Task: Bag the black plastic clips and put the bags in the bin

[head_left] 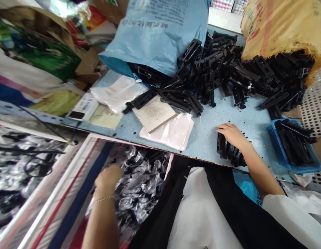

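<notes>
My right hand (233, 135) lies over a short row of black plastic parts (229, 150) at the table's front edge, its fingers bent round their far end. My left hand (108, 177) is over a bin at the left, below table height. It is blurred and its fingers look curled under, so whether it holds anything is hidden. Beneath it are many black parts in clear plastic bags (139, 176). A stack of clear flat bags (173, 133) sits on the table between my hands, partly under a pale square block (154, 113).
Loose black parts (214, 65) spill from a blue sack (160, 34) and a yellow sack (282, 27). At the right stands a blue basket (279, 152) with more parts. A white box (84, 106) and more thin bags (119, 91) occupy the table's left end.
</notes>
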`<state>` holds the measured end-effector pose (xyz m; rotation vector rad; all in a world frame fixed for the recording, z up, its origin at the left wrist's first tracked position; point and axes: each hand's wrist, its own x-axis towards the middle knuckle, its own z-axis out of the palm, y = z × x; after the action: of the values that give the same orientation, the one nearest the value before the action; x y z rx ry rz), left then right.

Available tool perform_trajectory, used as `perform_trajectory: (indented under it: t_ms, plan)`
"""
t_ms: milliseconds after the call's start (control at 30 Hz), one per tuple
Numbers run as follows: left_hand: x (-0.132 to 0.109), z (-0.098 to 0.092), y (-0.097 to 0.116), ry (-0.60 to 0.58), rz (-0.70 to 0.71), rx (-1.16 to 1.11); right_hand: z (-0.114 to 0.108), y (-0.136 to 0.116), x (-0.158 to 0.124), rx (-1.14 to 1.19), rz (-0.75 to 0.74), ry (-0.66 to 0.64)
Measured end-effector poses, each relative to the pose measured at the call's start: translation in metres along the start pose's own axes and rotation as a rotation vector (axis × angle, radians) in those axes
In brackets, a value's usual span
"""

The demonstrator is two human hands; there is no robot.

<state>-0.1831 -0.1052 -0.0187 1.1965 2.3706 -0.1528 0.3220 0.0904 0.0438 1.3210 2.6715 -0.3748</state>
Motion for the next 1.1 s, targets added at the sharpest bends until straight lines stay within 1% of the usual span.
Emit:
perform_trajectory:
  t_ms: [33,67,100,133,167,200,233,267,300,333,367,400,467,533,600,633,667,700,767,800,833,867,900,933,1000,1033,1100]
  plan:
    - [-0.002,0.000,0.025,0.067,0.017,-0.014,-0.004,-0.002,0.001,0.004,-0.035,-0.006]
    - [-0.005,0.001,0.054,0.136,0.062,-0.037,-0.008,-0.005,0.002,0.023,-0.064,-0.007]
    - [-0.010,0.002,0.086,0.270,0.168,-0.100,-0.012,-0.009,0.003,0.057,-0.077,-0.003]
    - [-0.014,0.004,0.119,0.356,0.324,-0.179,-0.015,-0.013,0.004,0.106,-0.074,0.004]
    - [-0.018,0.006,0.151,0.402,0.468,-0.250,-0.017,-0.017,0.005,0.172,-0.060,0.013]
    - [-0.021,0.009,0.180,0.422,0.587,-0.288,-0.017,-0.021,0.007,0.269,-0.035,0.028]
    - [-0.021,0.011,0.204,0.431,0.651,-0.288,-0.016,-0.025,0.010,0.382,-0.004,0.048]
    - [-0.020,0.013,0.222,0.413,0.673,-0.294,-0.013,-0.029,0.013,0.483,0.025,0.071]
    - [-0.015,0.014,0.233,0.380,0.671,-0.310,-0.008,-0.034,0.016,0.585,0.051,0.100]
    - [-0.009,0.013,0.239,0.336,0.647,-0.346,-0.002,-0.040,0.019,0.704,0.080,0.131]
    - [-0.002,0.012,0.240,0.285,0.614,-0.407,0.004,-0.046,0.023,0.846,0.111,0.160]
    - [0.006,0.010,0.237,0.234,0.582,-0.487,0.011,-0.054,0.028,1.016,0.140,0.179]
    - [0.020,0.004,0.227,0.130,0.528,-0.654,0.021,-0.073,0.039,1.456,0.165,0.183]
    - [0.029,-0.001,0.219,0.035,0.515,-0.759,0.028,-0.095,0.054,1.881,0.128,0.164]
    - [0.031,-0.004,0.217,-0.020,0.550,-0.778,0.033,-0.116,0.072,2.155,0.081,0.155]
    - [0.030,-0.005,0.217,-0.014,0.571,-0.770,0.036,-0.125,0.082,2.222,0.082,0.162]
    - [0.028,-0.006,0.217,0.018,0.595,-0.752,0.039,-0.131,0.091,2.246,0.102,0.175]
    - [0.025,-0.007,0.216,0.075,0.624,-0.718,0.042,-0.136,0.098,2.239,0.132,0.191]
    - [0.019,-0.009,0.212,0.232,0.703,-0.580,0.048,-0.139,0.104,2.185,0.200,0.242]
    - [0.017,-0.011,0.209,0.313,0.745,-0.478,0.051,-0.137,0.102,2.161,0.224,0.255]
    - [0.016,-0.014,0.205,0.376,0.782,-0.373,0.053,-0.134,0.095,2.150,0.233,0.240]
    - [0.016,-0.016,0.201,0.414,0.810,-0.289,0.054,-0.131,0.086,2.149,0.227,0.187]
    - [0.016,-0.018,0.197,0.431,0.827,-0.243,0.055,-0.127,0.074,2.153,0.211,0.091]
    - [0.017,-0.020,0.195,0.427,0.845,-0.239,0.056,-0.123,0.062,2.162,0.189,-0.042]
    - [0.019,-0.023,0.192,0.394,0.894,-0.315,0.059,-0.119,0.039,2.191,0.169,-0.333]
    - [0.017,-0.023,0.192,0.377,0.922,-0.368,0.061,-0.119,0.032,2.212,0.192,-0.450]
    - [0.009,-0.022,0.192,0.354,0.989,-0.456,0.066,-0.123,0.027,2.252,0.278,-0.610]
